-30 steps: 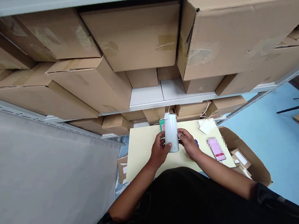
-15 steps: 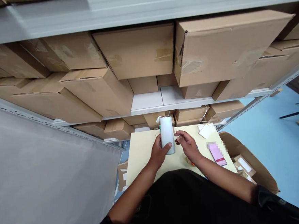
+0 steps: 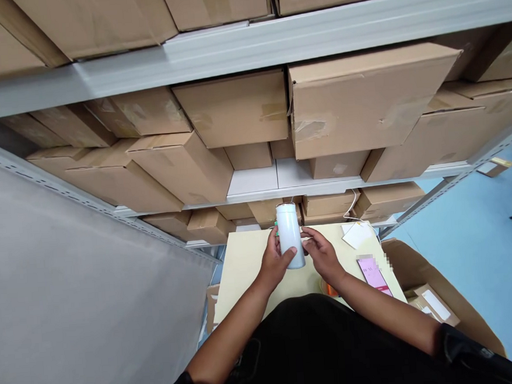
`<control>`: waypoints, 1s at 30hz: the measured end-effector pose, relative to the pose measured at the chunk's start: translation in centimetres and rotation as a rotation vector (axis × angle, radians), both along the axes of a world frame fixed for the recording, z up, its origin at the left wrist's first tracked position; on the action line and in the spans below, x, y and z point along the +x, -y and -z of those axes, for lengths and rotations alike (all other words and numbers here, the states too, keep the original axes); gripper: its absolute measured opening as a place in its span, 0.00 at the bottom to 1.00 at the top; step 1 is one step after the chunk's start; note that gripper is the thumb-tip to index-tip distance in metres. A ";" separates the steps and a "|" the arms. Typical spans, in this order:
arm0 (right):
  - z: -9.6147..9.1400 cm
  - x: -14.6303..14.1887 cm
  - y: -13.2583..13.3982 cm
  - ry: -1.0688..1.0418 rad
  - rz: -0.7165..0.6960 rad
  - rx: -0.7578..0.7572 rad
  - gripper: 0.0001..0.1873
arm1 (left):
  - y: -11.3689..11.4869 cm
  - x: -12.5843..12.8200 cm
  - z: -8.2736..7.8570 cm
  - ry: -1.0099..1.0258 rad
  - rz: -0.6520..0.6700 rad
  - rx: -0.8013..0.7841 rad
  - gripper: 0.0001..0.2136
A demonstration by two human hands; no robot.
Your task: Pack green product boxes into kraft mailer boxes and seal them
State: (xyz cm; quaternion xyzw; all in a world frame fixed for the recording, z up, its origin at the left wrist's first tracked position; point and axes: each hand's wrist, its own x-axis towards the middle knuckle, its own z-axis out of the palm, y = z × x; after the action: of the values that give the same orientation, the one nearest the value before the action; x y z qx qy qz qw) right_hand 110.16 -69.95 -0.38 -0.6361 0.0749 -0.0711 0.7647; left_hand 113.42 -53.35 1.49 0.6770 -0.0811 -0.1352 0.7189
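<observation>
A white cylindrical bottle [image 3: 289, 234] stands upright in my hands above a small pale yellow table [image 3: 243, 263]. My left hand [image 3: 275, 264] is wrapped round its left side, thumb across the front. My right hand [image 3: 320, 252] touches its right side with curled fingers. Something orange [image 3: 330, 289] lies on the table under my right wrist, mostly hidden.
A phone with a pink screen [image 3: 373, 274] and a white card [image 3: 358, 234] with a cable lie on the table's right. An open cardboard box [image 3: 438, 296] sits on the blue floor at right. Metal shelves [image 3: 271, 39] packed with cardboard cartons [image 3: 363, 99] stand behind. A grey wall fills the left.
My right hand, lifted off the bottle half a second ago, is back against its right side. The camera has tilted up, showing a higher shelf.
</observation>
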 end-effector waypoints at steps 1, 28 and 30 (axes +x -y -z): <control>0.0 0.0 0.3 -0.009 0.016 0.018 0.25 | 0.2 -0.2 -0.1 -0.021 -0.021 -0.023 0.41; -2.2 -0.7 2.2 -0.051 -0.191 0.002 0.27 | 2.2 -2.6 -0.8 0.209 -0.162 0.196 0.28; -2.2 -0.7 2.0 -0.032 -0.169 -0.016 0.27 | 1.8 -2.3 -0.9 0.212 -0.122 0.211 0.31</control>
State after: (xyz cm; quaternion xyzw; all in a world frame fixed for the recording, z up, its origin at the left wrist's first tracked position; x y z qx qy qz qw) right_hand 109.42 -71.97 1.85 -0.6473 0.0329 0.0032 0.7615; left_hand 111.11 -55.14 2.38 0.7630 -0.1005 -0.0268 0.6380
